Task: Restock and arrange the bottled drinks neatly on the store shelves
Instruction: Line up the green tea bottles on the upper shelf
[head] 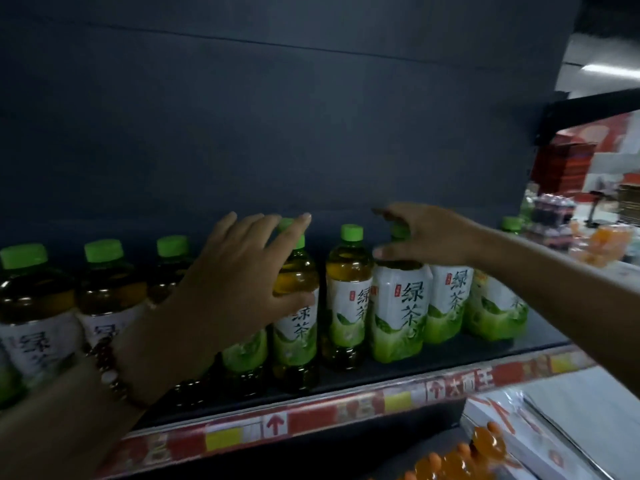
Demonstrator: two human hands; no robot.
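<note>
A row of green-tea bottles with green caps and white-and-green labels stands on a dark shelf (381, 374). My left hand (228, 271) reaches in from the lower left with fingers straight and spread. Its index finger lies by the cap and its thumb crosses the front of one middle bottle (294, 327). My right hand (426, 237) comes in from the right, with fingers and thumb spread to either side of the neck of another bottle (398, 313). Between these two stands a third bottle (348, 306), untouched. Blur hides whether either hand grips.
More green-tea bottles (38, 306) fill the shelf's left side, and others (495, 313) stand at its right end. A red-and-yellow price strip (346, 410) runs along the shelf edge. Orange drink bottles (485, 445) and a white carton (540, 441) lie below right. The dark back panel (277, 133) rises behind.
</note>
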